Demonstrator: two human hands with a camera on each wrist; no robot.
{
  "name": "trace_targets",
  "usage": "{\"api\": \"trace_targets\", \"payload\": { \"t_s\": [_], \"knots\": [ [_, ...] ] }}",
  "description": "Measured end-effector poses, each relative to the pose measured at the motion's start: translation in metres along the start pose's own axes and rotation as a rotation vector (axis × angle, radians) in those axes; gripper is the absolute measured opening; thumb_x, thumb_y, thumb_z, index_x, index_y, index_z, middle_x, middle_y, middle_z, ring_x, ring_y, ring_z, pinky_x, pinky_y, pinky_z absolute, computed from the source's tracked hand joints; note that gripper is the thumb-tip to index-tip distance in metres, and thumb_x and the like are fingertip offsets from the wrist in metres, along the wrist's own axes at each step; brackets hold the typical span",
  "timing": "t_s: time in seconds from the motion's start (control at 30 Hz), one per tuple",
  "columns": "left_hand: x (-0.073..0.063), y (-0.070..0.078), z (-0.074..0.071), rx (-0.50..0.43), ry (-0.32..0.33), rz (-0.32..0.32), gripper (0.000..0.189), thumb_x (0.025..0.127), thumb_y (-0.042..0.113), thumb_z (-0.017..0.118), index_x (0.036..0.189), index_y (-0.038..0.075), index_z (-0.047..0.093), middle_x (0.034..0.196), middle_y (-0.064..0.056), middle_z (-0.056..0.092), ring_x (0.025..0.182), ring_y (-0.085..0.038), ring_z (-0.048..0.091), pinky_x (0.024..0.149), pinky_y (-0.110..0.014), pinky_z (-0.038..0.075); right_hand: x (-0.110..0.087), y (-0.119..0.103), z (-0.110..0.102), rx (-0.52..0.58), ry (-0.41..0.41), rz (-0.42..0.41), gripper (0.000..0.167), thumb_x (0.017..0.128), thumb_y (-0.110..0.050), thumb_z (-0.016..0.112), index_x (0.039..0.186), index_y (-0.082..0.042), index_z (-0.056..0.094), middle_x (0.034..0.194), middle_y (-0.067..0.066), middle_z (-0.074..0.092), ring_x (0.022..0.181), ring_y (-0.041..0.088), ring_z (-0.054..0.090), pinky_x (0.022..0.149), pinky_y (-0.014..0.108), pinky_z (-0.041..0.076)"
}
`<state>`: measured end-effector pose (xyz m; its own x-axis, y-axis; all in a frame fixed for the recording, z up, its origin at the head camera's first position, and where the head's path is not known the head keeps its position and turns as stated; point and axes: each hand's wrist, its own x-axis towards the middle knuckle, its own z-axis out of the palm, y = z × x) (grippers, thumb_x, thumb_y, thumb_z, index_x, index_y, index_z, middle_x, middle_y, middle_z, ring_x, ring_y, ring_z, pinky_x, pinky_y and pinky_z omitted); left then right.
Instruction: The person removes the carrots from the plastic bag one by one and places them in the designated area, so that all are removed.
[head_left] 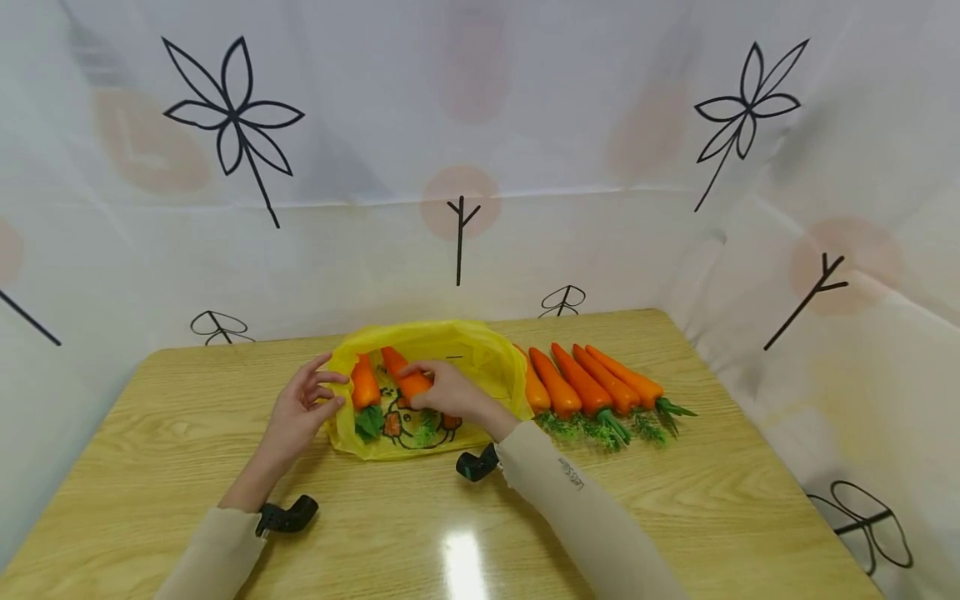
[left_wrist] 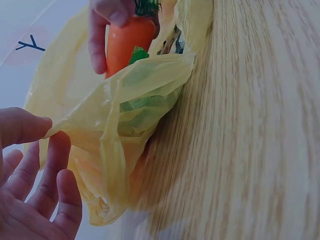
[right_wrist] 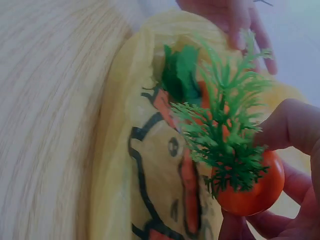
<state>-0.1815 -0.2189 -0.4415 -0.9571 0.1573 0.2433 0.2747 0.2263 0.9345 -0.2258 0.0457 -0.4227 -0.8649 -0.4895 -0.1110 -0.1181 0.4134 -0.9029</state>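
Observation:
A yellow plastic bag with a cartoon print lies open on the table. My left hand pinches the bag's left rim between thumb and index finger, as the left wrist view shows. Inside the bag's mouth, my right hand grips an orange carrot near its leafy end. Feathery green leaves stick out from that carrot in the right wrist view. Another carrot with broad green leaves lies in the bag at its left side. The tip of the gripped carrot points away from me.
To the right of the bag several carrots lie side by side, their green tops toward me. The nearest one is partly hidden by the bag. The wooden table ends at a patterned white cloth wall behind.

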Motion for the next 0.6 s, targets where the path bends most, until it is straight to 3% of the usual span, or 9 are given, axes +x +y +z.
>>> {"api": "trace_targets", "payload": {
  "t_s": [0.3,0.6],
  "knots": [
    [-0.001,0.002,0.0,-0.006,0.002,-0.004,0.068,0.095,-0.003,0.063,0.155,0.01,0.033,0.124,-0.025,0.058,0.089,-0.015,0.059,0.072,-0.023,0.052,-0.02,-0.001,-0.019,-0.031,-0.011,-0.059,0.05,0.083,-0.003,0.064,0.13,-0.02,0.063,0.125,0.004,0.057,0.087,0.022,0.05,0.066,0.031,0.04],
    [-0.001,0.001,-0.001,0.0,0.0,0.0,0.069,0.095,-0.004,0.063,0.155,0.011,0.033,0.124,-0.024,0.059,0.089,-0.017,0.059,0.072,-0.024,0.052,-0.047,0.002,-0.045,-0.04,-0.016,-0.096,0.051,0.082,-0.004,0.064,0.129,-0.022,0.064,0.135,0.004,0.054,0.099,0.025,0.049,0.072,0.035,0.044]
  ]
}}
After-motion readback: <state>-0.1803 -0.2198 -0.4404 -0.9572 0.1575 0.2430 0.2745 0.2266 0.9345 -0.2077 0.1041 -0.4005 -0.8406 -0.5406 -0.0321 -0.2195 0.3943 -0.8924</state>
